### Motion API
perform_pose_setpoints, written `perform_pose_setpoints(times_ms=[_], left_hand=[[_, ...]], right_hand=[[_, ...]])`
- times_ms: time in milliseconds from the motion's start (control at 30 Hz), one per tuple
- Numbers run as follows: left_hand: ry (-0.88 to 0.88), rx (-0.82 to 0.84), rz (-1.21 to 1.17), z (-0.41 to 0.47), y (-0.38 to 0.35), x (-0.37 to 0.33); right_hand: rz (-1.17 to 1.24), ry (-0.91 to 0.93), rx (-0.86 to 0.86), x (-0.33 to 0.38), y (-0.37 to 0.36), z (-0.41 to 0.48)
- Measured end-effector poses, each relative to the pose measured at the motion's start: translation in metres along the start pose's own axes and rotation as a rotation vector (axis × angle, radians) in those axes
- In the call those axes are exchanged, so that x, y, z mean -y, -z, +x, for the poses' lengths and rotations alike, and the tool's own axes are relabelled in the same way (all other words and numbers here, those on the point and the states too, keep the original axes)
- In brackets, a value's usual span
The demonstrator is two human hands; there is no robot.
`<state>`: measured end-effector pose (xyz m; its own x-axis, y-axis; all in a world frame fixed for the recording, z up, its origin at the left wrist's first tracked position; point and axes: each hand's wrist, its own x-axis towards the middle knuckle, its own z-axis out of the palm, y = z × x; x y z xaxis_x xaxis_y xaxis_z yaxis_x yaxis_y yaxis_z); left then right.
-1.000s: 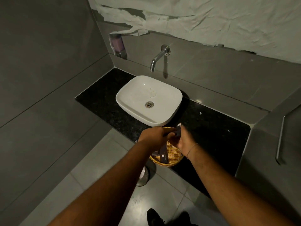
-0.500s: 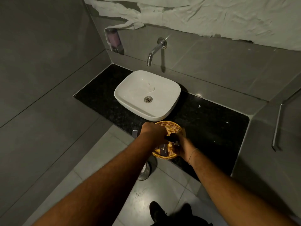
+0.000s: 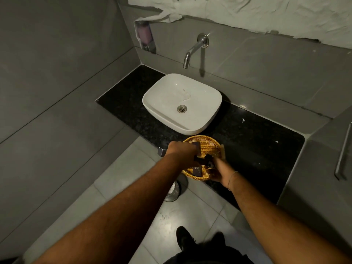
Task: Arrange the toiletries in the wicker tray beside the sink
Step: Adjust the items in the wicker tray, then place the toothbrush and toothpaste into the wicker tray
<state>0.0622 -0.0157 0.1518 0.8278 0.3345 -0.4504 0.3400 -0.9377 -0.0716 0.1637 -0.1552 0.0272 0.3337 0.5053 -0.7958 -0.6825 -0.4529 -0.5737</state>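
Note:
A round wicker tray [image 3: 208, 144] sits on the black counter [image 3: 251, 149] just in front of the white sink [image 3: 182, 103]. My left hand [image 3: 181, 150] reaches over the tray's left side, closed on a dark toiletry packet [image 3: 201, 160]. My right hand [image 3: 219, 170] is at the tray's near right edge, its fingers on a small dark item [image 3: 209, 164]. A dark packet with a pale logo [image 3: 198, 170] lies flat in the tray's near part. Another dark packet [image 3: 196, 144] shows by my left knuckles. What else lies under my hands is hidden.
A small dark box [image 3: 161, 151] sits at the counter edge left of my left wrist. A chrome tap [image 3: 194, 49] juts from the wall above the sink. A metal bin [image 3: 174, 191] stands on the floor under the counter. A rail [image 3: 342, 155] hangs on the right wall.
Both hands have dropped from above the tray down into it. The small pale-ended item held up a second ago is now low at the tray's near edge.

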Motion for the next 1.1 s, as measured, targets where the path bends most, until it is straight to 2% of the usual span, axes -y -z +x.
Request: perform_pose_setpoints(times_ms=[167, 300, 400, 467, 533, 633, 767, 900, 1100], left_hand=[[0.037, 0.002, -0.131, -0.001, -0.029, 0.013], [0.106, 0.022, -0.308, -0.007, -0.059, 0.032], [0.259, 0.045, -0.595, -0.016, -0.091, 0.052], [0.428, 0.005, -0.811, -0.030, -0.120, 0.070], [0.585, -0.055, -0.915, -0.047, -0.153, 0.087], [0.743, -0.091, -1.027, -0.068, -0.197, 0.103], [0.865, -0.116, -1.115, -0.070, -0.237, 0.116], [0.908, -0.090, -1.191, -0.044, -0.267, 0.133], [0.908, -0.068, -1.230, 0.005, -0.308, 0.168]], right_hand=[[-0.166, 0.011, -0.105, -0.004, -0.003, 0.011], [-0.261, 0.130, -0.262, -0.009, -0.009, 0.023], [-0.399, 0.212, -0.449, -0.012, 0.001, 0.032], [-0.445, 0.252, -0.537, -0.019, 0.013, 0.037], [-0.441, 0.282, -0.595, -0.025, 0.023, 0.041], [-0.444, 0.311, -0.634, -0.035, 0.027, 0.042], [-0.430, 0.339, -0.649, -0.047, 0.019, 0.046], [-0.416, 0.361, -0.651, -0.064, 0.013, 0.052], [-0.430, 0.329, -0.742, -0.102, 0.019, 0.054]])
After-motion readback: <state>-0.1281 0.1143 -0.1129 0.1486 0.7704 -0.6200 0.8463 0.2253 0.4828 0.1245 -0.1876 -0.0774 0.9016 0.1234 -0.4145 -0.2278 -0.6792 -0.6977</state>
